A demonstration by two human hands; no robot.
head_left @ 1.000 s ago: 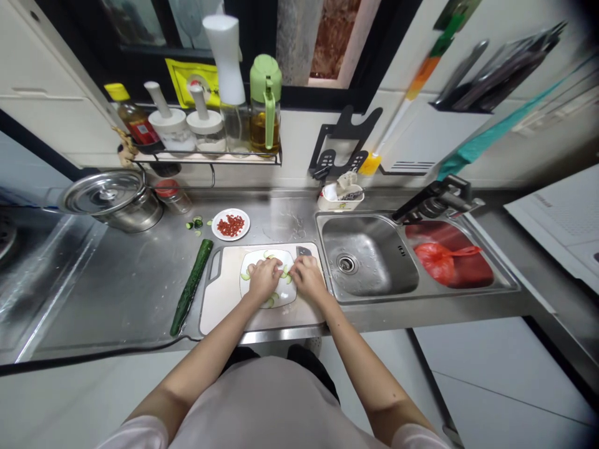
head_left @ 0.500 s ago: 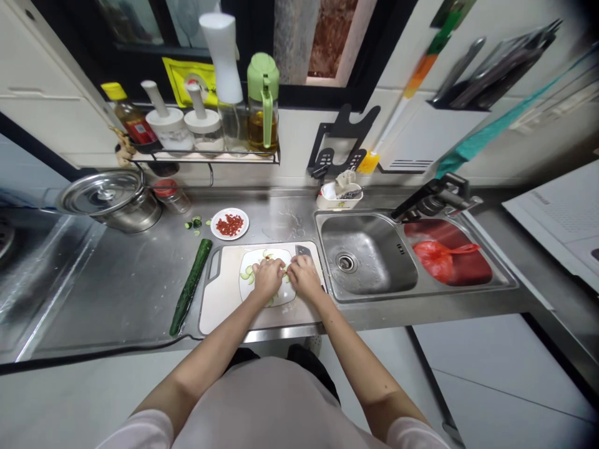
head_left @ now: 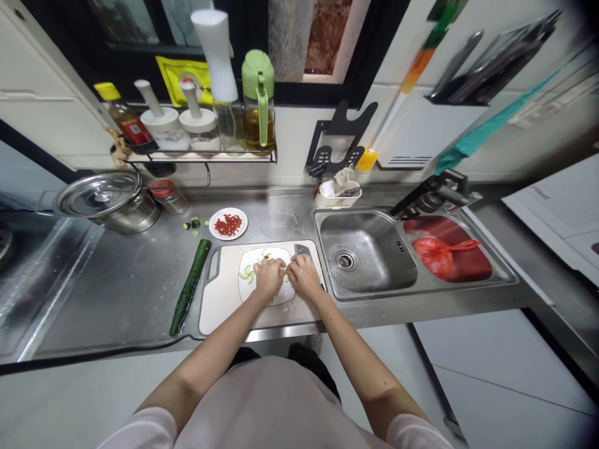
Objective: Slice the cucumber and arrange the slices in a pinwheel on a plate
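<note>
A white plate (head_left: 246, 292) lies on the pale cutting board (head_left: 219, 308), with thin, curved cucumber slices (head_left: 246, 274) set around its edge. Over the plate's right half, my left hand (head_left: 269, 278) and my right hand (head_left: 304, 275) meet at the fingertips. Their fingers are bent and closed about a pale green cucumber slice, mostly hidden by them. A flat grey blade-like piece (head_left: 302, 249) shows beyond my right hand, partly covered by it. To the left of the board lies a long dark green cucumber (head_left: 189, 288).
Behind the board sit a small plate of chopped red bits (head_left: 228, 224) and cucumber scraps (head_left: 191, 223). A lidded steel pot (head_left: 121, 212) stands back left. The sink (head_left: 369, 249) adjoins the board's right, with a red bag (head_left: 433, 257) beyond. Bottles line a wall rack (head_left: 201, 156).
The camera view has shifted slightly. Both hands stay at the right side of the plate, with only slight finger movement.
</note>
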